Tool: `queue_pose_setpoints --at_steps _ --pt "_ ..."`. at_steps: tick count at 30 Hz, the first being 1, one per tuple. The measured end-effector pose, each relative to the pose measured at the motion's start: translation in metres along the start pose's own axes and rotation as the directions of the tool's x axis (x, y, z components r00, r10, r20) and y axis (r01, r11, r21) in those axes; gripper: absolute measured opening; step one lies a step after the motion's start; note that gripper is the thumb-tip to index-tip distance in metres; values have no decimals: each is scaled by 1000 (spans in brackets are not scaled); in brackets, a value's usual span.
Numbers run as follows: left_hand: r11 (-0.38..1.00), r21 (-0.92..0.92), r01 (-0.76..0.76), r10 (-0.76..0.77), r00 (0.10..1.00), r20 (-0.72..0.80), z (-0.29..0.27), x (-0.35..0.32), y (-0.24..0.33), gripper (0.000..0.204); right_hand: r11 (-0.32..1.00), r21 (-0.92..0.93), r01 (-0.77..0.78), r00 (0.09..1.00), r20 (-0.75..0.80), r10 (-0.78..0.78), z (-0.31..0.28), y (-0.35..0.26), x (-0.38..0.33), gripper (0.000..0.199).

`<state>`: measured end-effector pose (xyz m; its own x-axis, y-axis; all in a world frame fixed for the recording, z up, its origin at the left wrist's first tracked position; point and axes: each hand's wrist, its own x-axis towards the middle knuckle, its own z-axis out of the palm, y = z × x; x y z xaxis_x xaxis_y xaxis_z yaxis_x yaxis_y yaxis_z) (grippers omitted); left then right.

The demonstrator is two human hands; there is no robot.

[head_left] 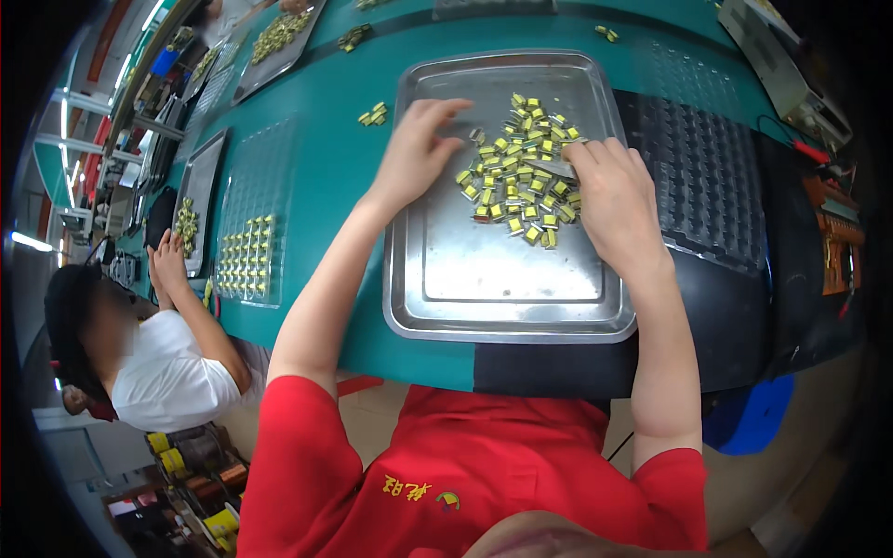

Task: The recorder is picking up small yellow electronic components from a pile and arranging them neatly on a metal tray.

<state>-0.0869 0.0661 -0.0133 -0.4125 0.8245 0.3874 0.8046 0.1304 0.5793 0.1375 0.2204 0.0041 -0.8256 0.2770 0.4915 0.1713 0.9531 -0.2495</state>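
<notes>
A metal tray [512,321] lies in front of me, with a heap of small yellow-wrapped transformers or coils [521,167] on its far half. My left hand [420,149] hovers over the tray's left rim, thumb and fingers apart and nothing between them. One loose piece [477,136] lies near its fingertips. At the heap's right side, my right hand [609,191] grips a flat, pointed silver tool [553,168] that reaches in over the pieces. Whether it is a pair of tweezers or a blade is unclear, as the fingers cover its rear.
Clear plastic blister trays [702,177] lie right of the metal tray on a black mat [558,367]. A few yellow pieces [373,114] rest on the green table [326,139]. At left a person in white [177,372] sits by a part-filled blister tray [246,256].
</notes>
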Motion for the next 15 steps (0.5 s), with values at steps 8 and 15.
queue_pose_setpoints --at_steps 8,15 --pt "989 149 21 -43 988 149 6 13 3 21 1000 -23 15 1000 -1 -15 -5 0 2 26" --pt "744 -546 385 -356 920 164 -12 -33 38 27 999 -37 -12 999 32 13 -7 -9 1 25"
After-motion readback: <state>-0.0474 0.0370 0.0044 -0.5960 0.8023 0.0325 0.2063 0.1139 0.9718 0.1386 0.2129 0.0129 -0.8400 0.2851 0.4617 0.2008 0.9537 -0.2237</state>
